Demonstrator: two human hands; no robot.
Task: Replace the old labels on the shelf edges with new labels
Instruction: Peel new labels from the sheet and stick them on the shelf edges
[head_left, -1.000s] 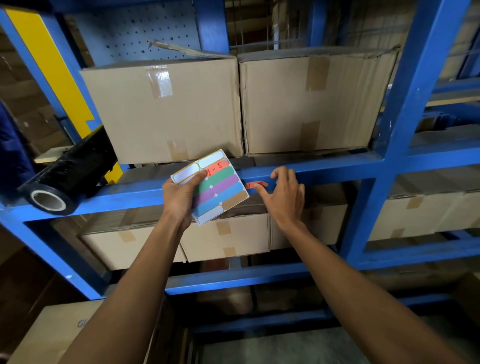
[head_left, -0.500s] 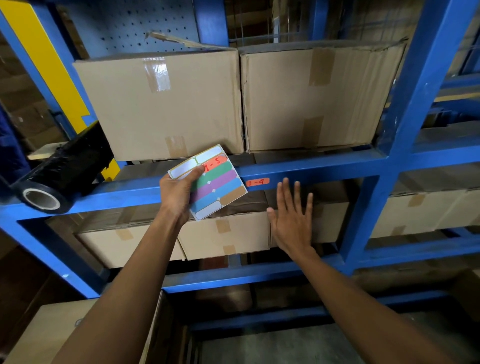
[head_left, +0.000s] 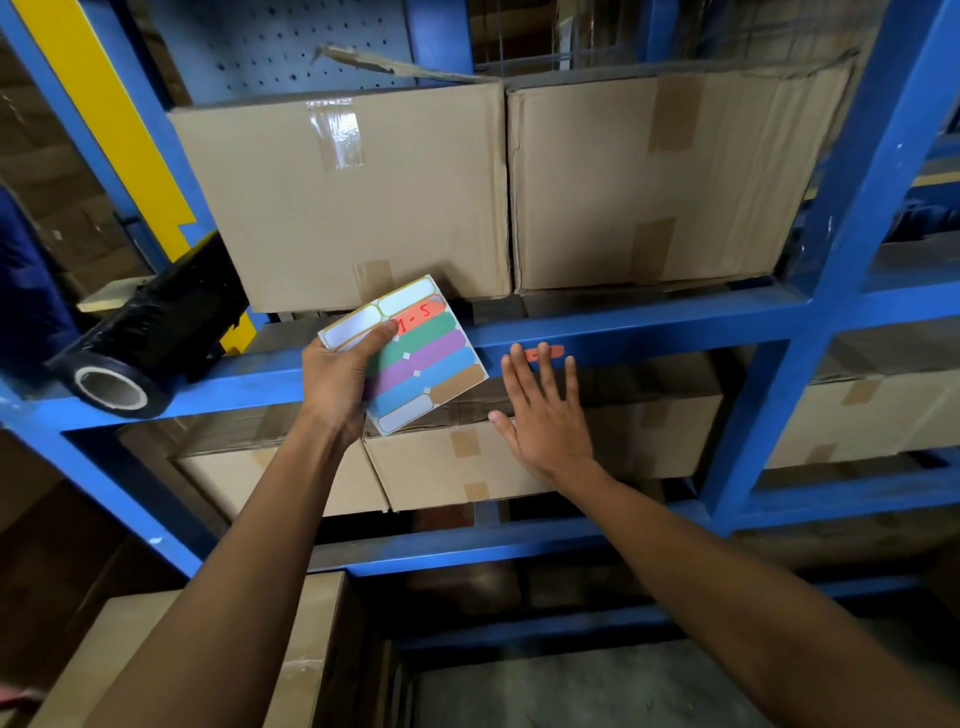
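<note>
Left hand (head_left: 337, 376) grips the label sheet (head_left: 410, 353), thumb on top. Right hand (head_left: 545, 415) is flat, fingers spread, holds nothing; its fingertips overlap the red label (head_left: 551, 353) on the blue shelf edge (head_left: 649, 338), just right of the sheet.

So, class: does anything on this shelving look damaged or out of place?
Yes. The left upper box has a torn flap sticking up from its top, and a black film roll lies tilted on the shelf beam, overhanging its edge.
</note>
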